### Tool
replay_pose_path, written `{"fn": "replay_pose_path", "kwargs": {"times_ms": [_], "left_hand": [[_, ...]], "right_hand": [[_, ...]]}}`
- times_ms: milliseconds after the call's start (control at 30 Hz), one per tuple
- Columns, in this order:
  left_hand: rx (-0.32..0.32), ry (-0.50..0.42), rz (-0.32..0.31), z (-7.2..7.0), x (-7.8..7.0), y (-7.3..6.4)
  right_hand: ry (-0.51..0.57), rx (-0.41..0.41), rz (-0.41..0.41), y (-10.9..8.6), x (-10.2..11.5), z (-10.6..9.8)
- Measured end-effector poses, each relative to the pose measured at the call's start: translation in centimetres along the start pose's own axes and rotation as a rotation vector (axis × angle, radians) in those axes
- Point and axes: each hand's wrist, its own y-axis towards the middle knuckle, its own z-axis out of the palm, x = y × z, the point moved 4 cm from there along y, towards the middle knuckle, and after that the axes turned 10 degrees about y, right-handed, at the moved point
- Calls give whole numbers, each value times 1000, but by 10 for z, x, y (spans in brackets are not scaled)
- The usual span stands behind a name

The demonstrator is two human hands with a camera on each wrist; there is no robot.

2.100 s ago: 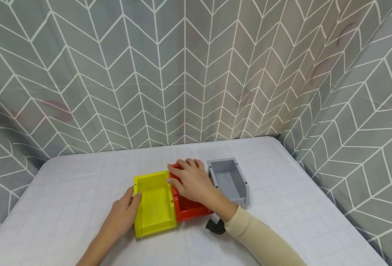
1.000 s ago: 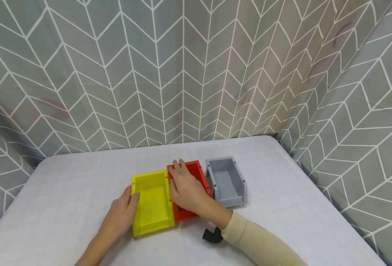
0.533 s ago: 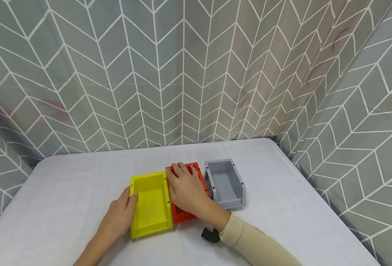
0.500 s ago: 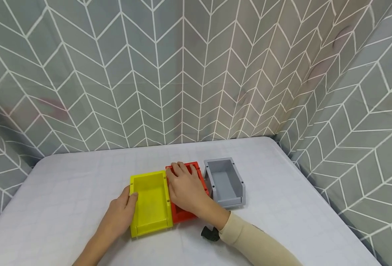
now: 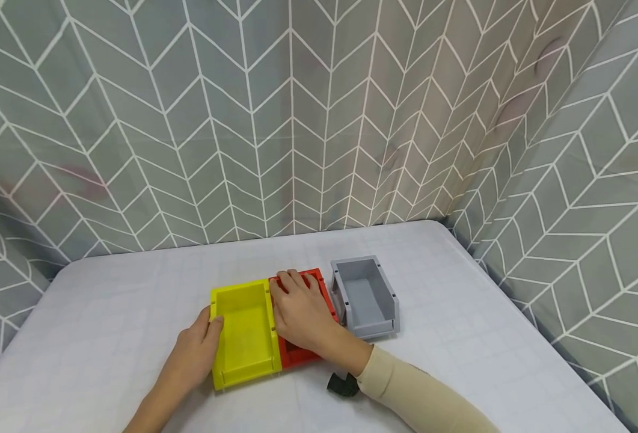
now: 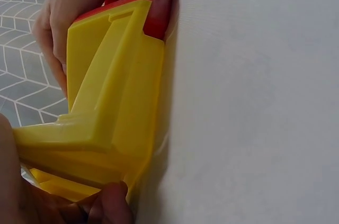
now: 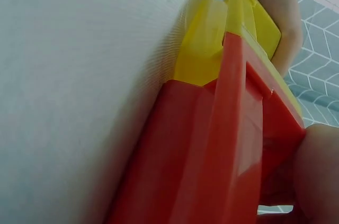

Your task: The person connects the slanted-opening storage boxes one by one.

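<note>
A yellow plastic storage bin (image 5: 245,328) lies on the table, open side up. My left hand (image 5: 191,350) grips its left wall, thumb over the rim and fingers on the outside. Against its right side sits a smaller red storage bin (image 5: 294,356). My right hand (image 5: 303,316) holds the red bin near the wall it shares with the yellow one, fingers bent over it; it hides much of the inside. In the left wrist view, the yellow bin (image 6: 132,97) and red bin (image 6: 159,17) touch end to end. The right wrist view also shows the red bin (image 7: 212,155) meeting the yellow bin (image 7: 198,49).
A grey storage bin (image 5: 365,297) stands right of the red one, with a narrow gap at the far end. A short dark, bent piece (image 5: 343,385) lies near the right sleeve (image 5: 405,385), partly covered. A patterned curtain (image 5: 297,120) hangs behind the white-covered table (image 5: 134,288).
My right hand has shifted left from over the red bin's middle to its left wall, with its fingers more bent. The red bin has slid slightly toward me, and its gap to the grey bin has widened.
</note>
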Motion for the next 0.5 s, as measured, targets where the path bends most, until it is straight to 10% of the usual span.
{"fn": "replay_pose_path", "kwargs": {"times_ms": [500], "left_hand": [[-19, -12, 4, -2, 3, 2]], "right_hand": [[155, 43, -33, 5, -17, -17]]}}
